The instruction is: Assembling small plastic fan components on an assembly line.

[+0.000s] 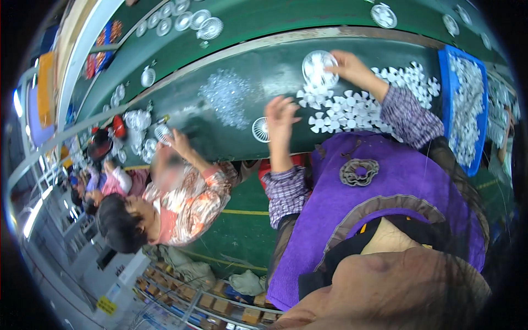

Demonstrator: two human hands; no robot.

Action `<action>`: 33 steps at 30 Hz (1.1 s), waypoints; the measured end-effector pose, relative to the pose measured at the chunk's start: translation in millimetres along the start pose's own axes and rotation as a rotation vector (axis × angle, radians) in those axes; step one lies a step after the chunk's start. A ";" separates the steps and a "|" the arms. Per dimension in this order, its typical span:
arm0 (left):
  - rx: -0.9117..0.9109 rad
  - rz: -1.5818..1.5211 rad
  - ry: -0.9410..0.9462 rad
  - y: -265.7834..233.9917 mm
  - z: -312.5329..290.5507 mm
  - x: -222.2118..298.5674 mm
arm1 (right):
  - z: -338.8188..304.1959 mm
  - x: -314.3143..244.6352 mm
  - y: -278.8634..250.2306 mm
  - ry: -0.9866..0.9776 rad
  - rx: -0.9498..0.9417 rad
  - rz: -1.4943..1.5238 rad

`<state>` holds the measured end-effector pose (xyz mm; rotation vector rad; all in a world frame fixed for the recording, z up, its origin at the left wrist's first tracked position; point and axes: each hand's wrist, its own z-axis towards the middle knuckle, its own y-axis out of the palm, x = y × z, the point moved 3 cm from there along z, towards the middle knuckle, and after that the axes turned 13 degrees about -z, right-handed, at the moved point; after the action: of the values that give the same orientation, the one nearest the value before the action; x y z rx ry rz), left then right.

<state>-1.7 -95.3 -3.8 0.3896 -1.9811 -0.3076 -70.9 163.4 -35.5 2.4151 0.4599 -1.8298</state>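
My right hand (352, 67) grips the right rim of a clear round fan grille (311, 61) at the far side of the bench. White shows inside the grille; it looks like a small fan blade, though I cannot tell how it sits there. My left hand (282, 116) is raised over the bench with its fingers apart and nothing visible in them. Close beside it, partly behind the wrist, lies another round fan grille (259, 130). Many white fan blades (352, 110) are heaped loosely in front of my right forearm.
A blue bin (446, 99) of small white parts stands at the right end. Small clear pieces (225, 96) lie left of centre. Beyond a ledge, a green conveyor (264, 25) carries round grilles (210, 28). At left, a co-worker (181, 203) handles a similar grille (163, 133).
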 end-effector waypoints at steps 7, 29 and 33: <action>0.596 0.807 0.049 -173.9 -8.7 -26.0 | -9.8 40.1 -93.4 0.128 0.407 -0.638; 0.122 -0.481 -0.146 -52.8 -0.8 -40.6 | -31.7 50.1 43.3 -0.223 -0.049 -0.955; 0.104 -0.513 -0.130 -33.8 8.9 -33.6 | -46.8 12.9 23.7 -0.149 0.023 -0.705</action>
<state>8.3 -112.2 -48.1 0.9701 -2.0054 -0.5641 -17.7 154.5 -37.2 2.2652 1.4204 -2.2256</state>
